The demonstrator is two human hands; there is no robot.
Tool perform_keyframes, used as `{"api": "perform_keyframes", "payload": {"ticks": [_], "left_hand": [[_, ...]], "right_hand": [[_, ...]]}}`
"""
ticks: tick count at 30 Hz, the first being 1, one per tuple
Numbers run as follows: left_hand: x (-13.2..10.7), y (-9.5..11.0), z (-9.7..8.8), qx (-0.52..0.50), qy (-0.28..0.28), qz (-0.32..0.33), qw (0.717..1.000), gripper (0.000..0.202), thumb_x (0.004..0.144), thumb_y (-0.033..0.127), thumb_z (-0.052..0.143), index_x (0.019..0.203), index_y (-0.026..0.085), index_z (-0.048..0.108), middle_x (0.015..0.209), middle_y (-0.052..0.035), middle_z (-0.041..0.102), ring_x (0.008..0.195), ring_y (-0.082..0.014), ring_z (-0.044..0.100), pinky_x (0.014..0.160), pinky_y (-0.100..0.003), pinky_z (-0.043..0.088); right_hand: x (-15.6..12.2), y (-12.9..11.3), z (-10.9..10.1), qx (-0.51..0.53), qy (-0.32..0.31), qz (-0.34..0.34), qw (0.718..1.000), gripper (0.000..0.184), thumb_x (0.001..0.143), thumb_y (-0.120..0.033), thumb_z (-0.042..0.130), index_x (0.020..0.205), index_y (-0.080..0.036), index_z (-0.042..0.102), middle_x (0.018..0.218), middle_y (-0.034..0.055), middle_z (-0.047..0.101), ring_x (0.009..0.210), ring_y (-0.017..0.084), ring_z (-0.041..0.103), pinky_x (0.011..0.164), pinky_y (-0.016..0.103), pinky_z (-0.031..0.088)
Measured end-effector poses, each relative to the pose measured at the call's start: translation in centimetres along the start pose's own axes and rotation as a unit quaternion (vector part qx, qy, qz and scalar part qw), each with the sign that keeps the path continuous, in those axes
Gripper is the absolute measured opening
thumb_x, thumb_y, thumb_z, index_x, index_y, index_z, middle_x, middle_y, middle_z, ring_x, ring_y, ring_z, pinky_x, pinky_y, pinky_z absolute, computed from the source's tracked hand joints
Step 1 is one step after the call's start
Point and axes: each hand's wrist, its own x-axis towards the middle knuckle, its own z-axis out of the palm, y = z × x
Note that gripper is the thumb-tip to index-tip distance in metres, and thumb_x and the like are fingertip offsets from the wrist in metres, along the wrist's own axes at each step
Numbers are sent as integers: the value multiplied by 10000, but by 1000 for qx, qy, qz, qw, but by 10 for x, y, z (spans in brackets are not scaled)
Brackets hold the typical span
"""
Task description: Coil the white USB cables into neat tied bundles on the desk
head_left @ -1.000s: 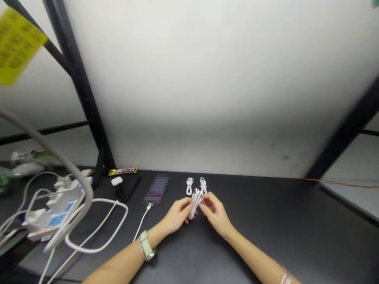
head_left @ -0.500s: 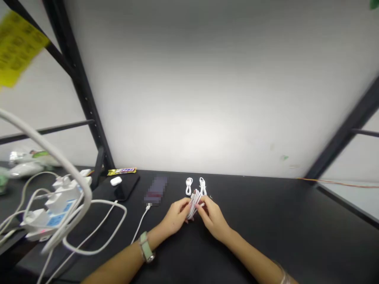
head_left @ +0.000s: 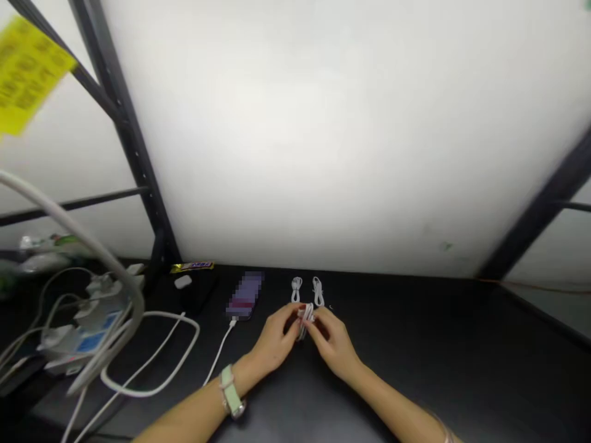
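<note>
A coiled white cable [head_left: 303, 329] is held upright between my two hands, just above the black table. My left hand [head_left: 280, 335] grips its left side, thumb in front and fingers behind. On the other side my right hand [head_left: 331, 341] pinches the coil between thumb and fingers. Parts of the bundle are hidden by my fingers. Just beyond lie two more bundled white cables, one on the left [head_left: 296, 289] and one on the right [head_left: 318, 291].
A phone [head_left: 244, 296] with a white charging cord lies left of my hands. Further left are a white earbud case [head_left: 183, 282], a yellow snack wrapper [head_left: 191, 267] and a power strip [head_left: 87, 335] with loose white cords. A black rack post [head_left: 138, 160] rises behind them.
My hands have closed in around the coiled cable, and the coil now stands more upright and looks more compact. The left fingers have come up over its top.
</note>
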Motion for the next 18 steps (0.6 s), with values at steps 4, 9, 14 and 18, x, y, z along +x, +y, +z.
{"api": "perform_keyframes", "payload": {"ticks": [4,9,14,18], "left_hand": [[1,2,-2,38,33,33,998,272,829,186,459,1044,209,623,997,-54,641,913,-166,580,838,-278,440],[0,3,-2,42,55,48,996,273,810,154,480,1007,223,655,970,-37,671,897,-165,601,841,-285,452],[-2,3,-5,51,62,54,995,257,801,163,498,981,228,670,984,-36,680,915,-179,609,859,-309,458],[-2,4,-5,58,66,57,994,253,800,173,496,975,232,669,975,-35,683,905,-179,612,857,-313,460]], "right_hand": [[-1,-2,-4,-48,-18,-61,997,133,892,-253,444,869,-195,561,756,30,495,667,155,478,620,271,408],[-1,-3,-4,-88,-34,-84,992,121,897,-228,417,886,-202,535,763,28,485,670,156,481,618,270,401],[-2,-3,-4,-92,-48,-88,991,121,898,-211,407,920,-206,526,796,35,494,690,156,491,633,271,411],[-2,-3,-5,-88,-53,-87,991,134,907,-227,389,929,-208,520,794,40,494,696,162,484,645,283,412]]}}
